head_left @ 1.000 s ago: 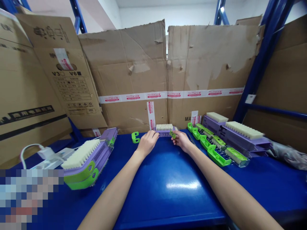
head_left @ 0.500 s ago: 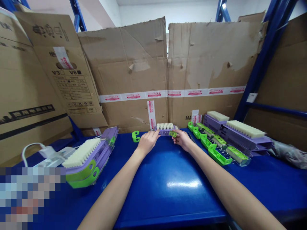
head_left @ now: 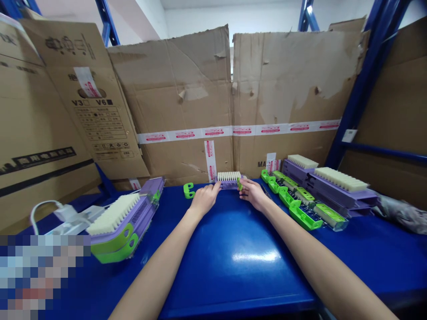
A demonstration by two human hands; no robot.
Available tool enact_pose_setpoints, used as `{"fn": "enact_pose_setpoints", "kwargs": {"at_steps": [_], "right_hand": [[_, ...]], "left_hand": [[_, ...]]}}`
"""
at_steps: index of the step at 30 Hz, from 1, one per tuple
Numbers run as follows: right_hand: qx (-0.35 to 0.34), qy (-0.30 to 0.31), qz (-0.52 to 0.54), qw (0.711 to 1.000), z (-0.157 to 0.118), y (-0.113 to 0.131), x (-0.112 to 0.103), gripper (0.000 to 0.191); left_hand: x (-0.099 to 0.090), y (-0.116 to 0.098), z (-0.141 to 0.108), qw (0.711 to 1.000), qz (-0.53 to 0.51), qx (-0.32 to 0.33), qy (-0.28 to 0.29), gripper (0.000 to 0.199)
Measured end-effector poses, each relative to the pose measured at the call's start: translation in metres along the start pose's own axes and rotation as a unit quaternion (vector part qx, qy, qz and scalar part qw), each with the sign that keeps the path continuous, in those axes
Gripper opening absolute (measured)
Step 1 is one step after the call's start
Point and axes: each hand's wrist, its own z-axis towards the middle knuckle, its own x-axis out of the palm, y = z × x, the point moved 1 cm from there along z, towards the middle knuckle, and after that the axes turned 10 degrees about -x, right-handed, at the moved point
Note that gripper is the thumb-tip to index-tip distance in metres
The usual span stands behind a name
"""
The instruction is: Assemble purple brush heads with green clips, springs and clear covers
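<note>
At the back of the blue table stands a small purple housing (head_left: 229,184) topped by a white ridged block (head_left: 228,176). My left hand (head_left: 205,197) grips the left end of this purple housing, its fingers closed. At the right end, my right hand (head_left: 252,194) pinches a green end piece (head_left: 239,183) against or very close to the housing; whether it is seated I cannot tell. Another green end piece (head_left: 188,190) lies on the table left of my left hand.
Left, finished-looking purple units with green ends (head_left: 115,246) lie beside a white power strip (head_left: 71,220). Right, rows of green end pieces (head_left: 305,217) and purple housings (head_left: 336,195) lie near a grey plastic bag (head_left: 402,213). Cardboard sheets (head_left: 173,93) wall the back.
The green piece in my right hand has turned from lying lengthwise before the housing to upright at its right end. My left hand has stayed nearly in place.
</note>
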Motion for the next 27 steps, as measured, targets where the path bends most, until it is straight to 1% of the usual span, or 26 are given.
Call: {"fn": "enact_pose_setpoints", "kwargs": {"at_steps": [2, 5, 7, 9, 11, 13, 15, 17, 18, 19, 20, 21, 22, 24, 27], "right_hand": [[-0.008, -0.008, 0.001, 1.0, 0.0, -0.001, 0.0, 0.032], [-0.011, -0.029, -0.024, 0.999, -0.001, -0.001, 0.001, 0.036], [-0.006, -0.037, -0.057, 0.998, -0.001, 0.0, 0.001, 0.033], [-0.008, -0.035, -0.093, 0.995, -0.001, 0.0, 0.002, 0.029], [-0.032, -0.019, -0.149, 0.988, -0.001, -0.001, 0.003, 0.025], [-0.077, 0.011, -0.235, 0.969, 0.001, -0.004, 0.003, 0.024], [-0.123, 0.041, -0.318, 0.939, 0.003, -0.008, 0.003, 0.023], [-0.149, 0.054, -0.367, 0.917, 0.004, -0.012, 0.002, 0.023], [-0.154, 0.056, -0.381, 0.91, 0.005, -0.013, 0.001, 0.024], [-0.156, 0.056, -0.39, 0.906, 0.006, -0.014, 0.0, 0.025], [-0.155, 0.058, -0.395, 0.904, 0.006, -0.014, 0.0, 0.026], [-0.153, 0.061, -0.396, 0.903, 0.006, -0.014, -0.001, 0.026], [-0.149, 0.067, -0.396, 0.904, 0.007, -0.014, -0.002, 0.026], [-0.151, 0.083, -0.394, 0.903, 0.007, -0.014, -0.002, 0.025], [-0.184, 0.117, -0.384, 0.897, 0.008, -0.015, 0.0, 0.02]], "left_hand": [[-0.002, -0.001, 0.0, 1.0, 0.0, -0.005, 0.022, 0.043], [-0.004, -0.004, -0.002, 1.0, -0.016, -0.007, 0.024, 0.041], [-0.003, -0.007, -0.003, 0.999, -0.028, 0.0, 0.029, 0.037], [-0.002, -0.009, -0.004, 0.998, -0.032, 0.007, 0.046, 0.037], [-0.003, -0.011, -0.005, 0.997, -0.033, -0.002, 0.063, 0.037], [-0.009, -0.014, -0.005, 0.996, -0.046, -0.015, 0.074, 0.039], [-0.019, -0.021, -0.007, 0.993, -0.072, -0.011, 0.094, 0.047], [-0.029, -0.033, -0.01, 0.985, -0.1, 0.014, 0.137, 0.059], [-0.033, -0.041, -0.012, 0.978, -0.116, 0.03, 0.169, 0.061], [-0.036, -0.049, -0.014, 0.969, -0.129, 0.049, 0.204, 0.06], [-0.039, -0.057, -0.016, 0.963, -0.139, 0.059, 0.223, 0.056], [-0.04, -0.064, -0.018, 0.959, -0.143, 0.061, 0.235, 0.046], [-0.039, -0.068, -0.019, 0.959, -0.142, 0.062, 0.238, 0.036], [-0.036, -0.071, -0.02, 0.967, -0.118, 0.056, 0.218, 0.022], [-0.027, -0.061, -0.017, 0.985, -0.066, 0.029, 0.155, 0.023]]}}
